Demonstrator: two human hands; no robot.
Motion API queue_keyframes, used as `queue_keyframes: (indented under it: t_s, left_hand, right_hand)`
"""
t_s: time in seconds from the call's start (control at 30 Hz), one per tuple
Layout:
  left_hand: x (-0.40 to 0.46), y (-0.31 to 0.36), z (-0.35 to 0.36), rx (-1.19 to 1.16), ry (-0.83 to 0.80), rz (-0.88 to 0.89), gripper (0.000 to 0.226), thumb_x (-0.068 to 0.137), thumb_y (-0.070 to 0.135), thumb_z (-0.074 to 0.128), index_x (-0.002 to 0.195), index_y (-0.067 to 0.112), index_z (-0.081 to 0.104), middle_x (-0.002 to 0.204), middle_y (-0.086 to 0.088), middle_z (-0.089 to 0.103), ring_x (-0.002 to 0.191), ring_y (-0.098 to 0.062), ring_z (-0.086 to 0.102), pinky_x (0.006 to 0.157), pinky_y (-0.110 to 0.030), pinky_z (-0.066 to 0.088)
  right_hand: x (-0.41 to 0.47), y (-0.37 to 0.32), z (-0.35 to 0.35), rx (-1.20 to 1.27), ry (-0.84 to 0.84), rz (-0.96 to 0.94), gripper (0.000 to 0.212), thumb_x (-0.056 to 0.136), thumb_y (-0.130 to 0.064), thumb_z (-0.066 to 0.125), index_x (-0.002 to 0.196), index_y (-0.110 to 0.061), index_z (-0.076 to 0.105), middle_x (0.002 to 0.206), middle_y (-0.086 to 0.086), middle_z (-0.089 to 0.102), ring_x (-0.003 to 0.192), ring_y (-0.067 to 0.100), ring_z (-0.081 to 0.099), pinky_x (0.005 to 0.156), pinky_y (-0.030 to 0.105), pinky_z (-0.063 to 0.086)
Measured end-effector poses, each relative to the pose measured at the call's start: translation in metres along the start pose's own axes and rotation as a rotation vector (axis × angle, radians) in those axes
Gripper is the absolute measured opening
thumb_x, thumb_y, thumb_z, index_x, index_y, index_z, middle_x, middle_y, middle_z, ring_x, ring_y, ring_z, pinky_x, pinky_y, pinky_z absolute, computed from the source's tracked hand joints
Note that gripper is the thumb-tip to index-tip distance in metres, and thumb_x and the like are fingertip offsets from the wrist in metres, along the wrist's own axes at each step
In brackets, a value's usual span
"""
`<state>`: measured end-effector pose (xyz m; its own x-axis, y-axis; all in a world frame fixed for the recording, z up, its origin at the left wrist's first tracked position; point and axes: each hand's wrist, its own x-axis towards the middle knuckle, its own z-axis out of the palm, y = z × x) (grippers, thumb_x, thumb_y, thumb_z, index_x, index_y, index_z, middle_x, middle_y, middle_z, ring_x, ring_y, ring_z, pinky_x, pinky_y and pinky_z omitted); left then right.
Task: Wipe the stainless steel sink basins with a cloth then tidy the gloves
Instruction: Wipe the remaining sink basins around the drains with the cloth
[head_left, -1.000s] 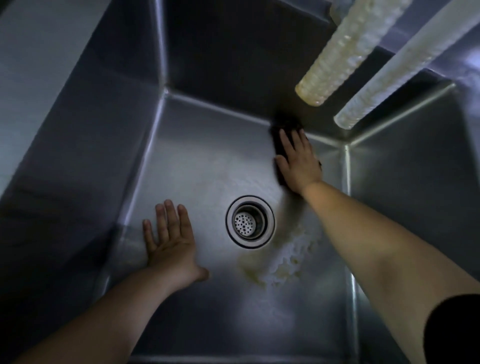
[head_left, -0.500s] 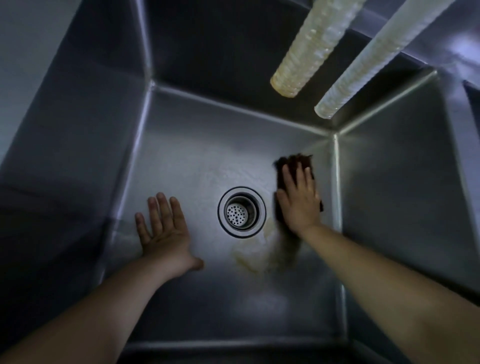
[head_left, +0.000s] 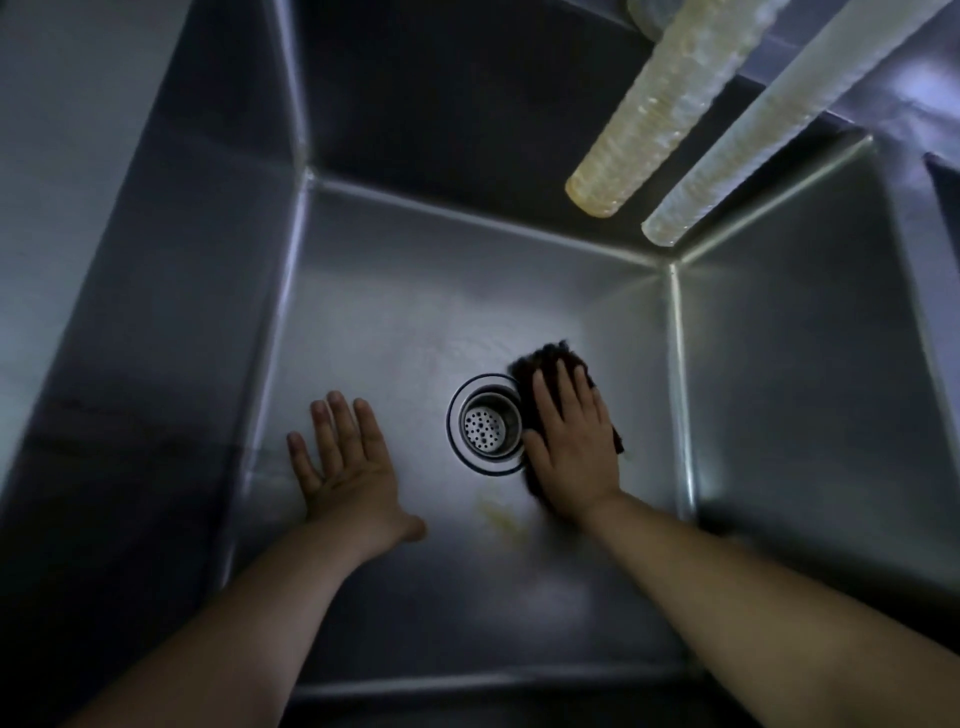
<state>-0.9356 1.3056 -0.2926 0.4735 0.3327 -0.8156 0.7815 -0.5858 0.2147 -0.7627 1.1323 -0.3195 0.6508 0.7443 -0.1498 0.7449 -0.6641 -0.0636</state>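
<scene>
Inside the stainless steel sink basin (head_left: 395, 322), the right hand (head_left: 571, 441) presses a dark cloth (head_left: 548, 358) flat just beside the drain strainer (head_left: 485, 426), while the left hand (head_left: 348, 462) rests spread on the floor, two ribbed translucent hoses (head_left: 649, 109) hanging above.

Dim light; two ribbed translucent hoses (head_left: 670, 98) hang overhead.

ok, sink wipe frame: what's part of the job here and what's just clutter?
In the job:
right hand, flat on the cloth
dark cloth, beside the drain
sink basin
left hand, flat on the basin floor

Lying about:
drain strainer
two ribbed hoses
yellowish residue
</scene>
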Motion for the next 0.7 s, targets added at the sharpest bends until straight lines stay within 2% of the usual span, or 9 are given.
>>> queue_keyframes:
  t_s: [0.07,0.13,0.3,0.4,0.47,0.53,0.6,0.67,0.7]
  left_hand:
    - [0.000,0.000,0.000,-0.010,-0.005,0.003,0.158,0.051,0.061,0.076,0.099,0.009,-0.065,0.107,-0.015,-0.070,0.100,-0.031,-0.065,0.077,-0.049,-0.047]
    - [0.001,-0.001,0.001,-0.013,-0.008,0.007,0.158,0.051,0.061,0.076,0.098,0.009,-0.065,0.107,-0.015,-0.070,0.100,-0.031,-0.065,0.075,-0.049,-0.047]
    - [0.002,-0.001,0.000,-0.027,-0.004,0.008,0.159,0.051,0.064,0.076,0.099,0.010,-0.065,0.106,-0.015,-0.070,0.100,-0.031,-0.065,0.077,-0.048,-0.045]
    - [0.000,0.000,0.000,-0.036,-0.010,0.000,0.160,0.048,0.064,0.077,0.099,0.011,-0.065,0.108,-0.014,-0.070,0.103,-0.030,-0.064,0.076,-0.047,-0.047]
    - [-0.001,0.001,-0.001,-0.037,-0.013,0.004,0.161,0.047,0.065,0.078,0.098,0.011,-0.065,0.106,-0.013,-0.071,0.102,-0.029,-0.064,0.074,-0.046,-0.048]
    - [-0.002,0.001,-0.002,-0.037,-0.014,0.004,0.163,0.044,0.065,0.078,0.099,0.011,-0.064,0.105,-0.012,-0.071,0.101,-0.029,-0.065,0.073,-0.046,-0.049]
    - [-0.002,0.001,-0.001,-0.034,-0.015,-0.004,0.164,0.042,0.067,0.079,0.101,0.010,-0.064,0.106,-0.013,-0.071,0.101,-0.029,-0.065,0.073,-0.046,-0.049]
    - [-0.001,0.001,0.000,-0.028,-0.018,-0.006,0.166,0.039,0.067,0.079,0.103,0.010,-0.063,0.107,-0.013,-0.070,0.102,-0.029,-0.065,0.073,-0.047,-0.049]
    - [0.000,0.001,0.000,-0.023,-0.018,-0.004,0.166,0.038,0.066,0.079,0.103,0.010,-0.063,0.107,-0.013,-0.070,0.102,-0.029,-0.065,0.073,-0.047,-0.049]
  right_hand:
    - [0.025,-0.016,-0.001,0.008,0.016,0.099,0.065,0.090,-0.041,0.029,0.150,-0.020,0.016,0.158,0.013,0.015,0.146,0.031,0.007,0.118,0.045,0.011]
    - [0.046,-0.037,-0.001,0.025,0.024,0.110,0.064,0.091,-0.036,0.036,0.151,-0.023,0.015,0.158,0.012,0.013,0.146,0.031,0.007,0.119,0.044,0.008]
    - [0.029,-0.093,0.003,0.202,-0.005,-0.145,0.065,0.087,-0.023,0.049,0.148,-0.022,0.026,0.157,0.012,0.018,0.146,0.032,0.008,0.117,0.043,0.009]
    - [-0.011,-0.092,0.001,0.253,-0.049,-0.245,0.066,0.083,-0.014,0.057,0.145,-0.018,0.035,0.154,0.013,0.027,0.143,0.033,0.019,0.112,0.044,0.023]
    - [-0.034,-0.082,-0.005,0.159,-0.060,-0.329,0.064,0.077,-0.015,0.065,0.138,-0.019,0.047,0.146,0.013,0.042,0.134,0.034,0.041,0.102,0.042,0.038]
    - [-0.053,-0.067,-0.010,0.009,-0.063,-0.374,0.059,0.070,-0.021,0.073,0.128,-0.024,0.059,0.135,0.008,0.056,0.115,0.030,0.059,0.086,0.035,0.048]
    - [-0.067,-0.045,-0.013,-0.070,-0.057,-0.365,0.057,0.066,-0.024,0.076,0.121,-0.028,0.064,0.127,0.004,0.062,0.098,0.027,0.065,0.074,0.030,0.049]
    - [-0.074,-0.020,-0.019,-0.117,-0.055,-0.247,0.060,0.062,-0.025,0.077,0.121,-0.027,0.064,0.123,0.005,0.064,0.082,0.029,0.064,0.066,0.030,0.048]
    - [-0.073,-0.006,-0.022,-0.147,-0.052,-0.165,0.063,0.063,-0.026,0.077,0.124,-0.026,0.062,0.124,0.006,0.063,0.081,0.031,0.063,0.065,0.032,0.048]
